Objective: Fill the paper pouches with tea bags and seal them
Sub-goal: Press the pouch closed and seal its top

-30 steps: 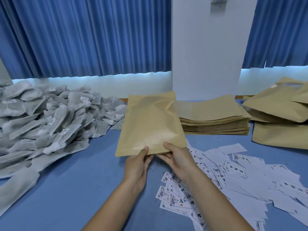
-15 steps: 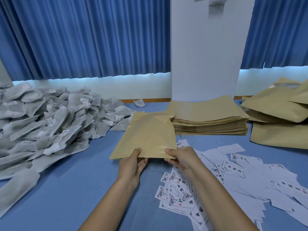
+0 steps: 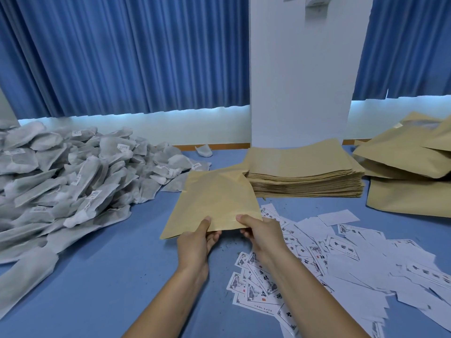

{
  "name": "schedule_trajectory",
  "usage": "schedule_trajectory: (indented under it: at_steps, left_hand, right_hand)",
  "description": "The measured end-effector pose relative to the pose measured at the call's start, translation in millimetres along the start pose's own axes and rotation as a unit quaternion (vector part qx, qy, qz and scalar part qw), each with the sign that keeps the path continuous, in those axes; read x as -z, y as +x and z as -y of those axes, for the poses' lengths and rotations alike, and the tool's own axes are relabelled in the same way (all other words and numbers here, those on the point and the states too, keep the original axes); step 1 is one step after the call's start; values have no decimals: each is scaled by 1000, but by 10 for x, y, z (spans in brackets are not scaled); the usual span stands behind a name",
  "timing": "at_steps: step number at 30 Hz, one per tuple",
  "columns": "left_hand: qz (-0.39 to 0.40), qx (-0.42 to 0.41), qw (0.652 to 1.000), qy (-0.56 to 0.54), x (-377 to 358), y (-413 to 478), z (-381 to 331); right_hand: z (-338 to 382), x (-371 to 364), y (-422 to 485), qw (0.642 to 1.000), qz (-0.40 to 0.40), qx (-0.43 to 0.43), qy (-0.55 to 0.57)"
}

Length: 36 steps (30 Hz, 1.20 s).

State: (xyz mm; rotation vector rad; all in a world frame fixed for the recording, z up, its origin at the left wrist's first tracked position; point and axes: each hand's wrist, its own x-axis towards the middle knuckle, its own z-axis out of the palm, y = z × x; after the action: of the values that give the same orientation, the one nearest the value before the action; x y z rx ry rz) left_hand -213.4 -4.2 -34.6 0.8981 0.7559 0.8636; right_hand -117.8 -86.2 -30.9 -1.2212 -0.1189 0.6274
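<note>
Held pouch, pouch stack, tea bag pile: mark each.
held pouch (image 3: pixel 212 201), head view, middle of its front face
pouch stack (image 3: pixel 297 159), head view, top sheet
tea bag pile (image 3: pixel 73 176), head view, heap centre

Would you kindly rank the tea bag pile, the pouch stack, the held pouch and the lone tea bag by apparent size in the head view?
tea bag pile
pouch stack and held pouch: about alike, the pouch being nearer
lone tea bag

tea bags (image 3: pixel 61 186) left | pouch stack (image 3: pixel 302 174) behind | labels (image 3: pixel 341 264) right (on table (image 3: pixel 109 276))
</note>
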Motion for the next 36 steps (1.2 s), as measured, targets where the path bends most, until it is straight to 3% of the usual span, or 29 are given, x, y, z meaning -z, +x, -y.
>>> schedule_trajectory:
  at_steps: [5,9,15,22,25,28,31,36]
  left_hand:
    - [14,9,1000,1,-27,-61,52]
    - [18,18,1000,-8,-68,-99,76]
    - [-4,82,988,-128,-21,-63,45]
    - [94,162,976,-114,-42,-29,5]
    - [96,166,972,-138,-44,11,-45]
    - [90,179,976,-92,-9,42,-56]
    - [135,211,968,-23,2,1,-29]
    - [127,126,981,78,1,14,58]
  right_hand:
    - [-105,-99,-56,999,30,-5,34]
    - [-124,-106,-34,999,-3,12,46]
    - [-126,-77,37,999,-14,34,40]
    - [-68,-31,71,997,-23,67,33]
    - [40,47,103,996,-35,75,45]
    - [106,101,114,994,-58,88,32]
    - [122,130,113,991,-64,115,6]
    - [37,132,98,992,-44,114,-36]
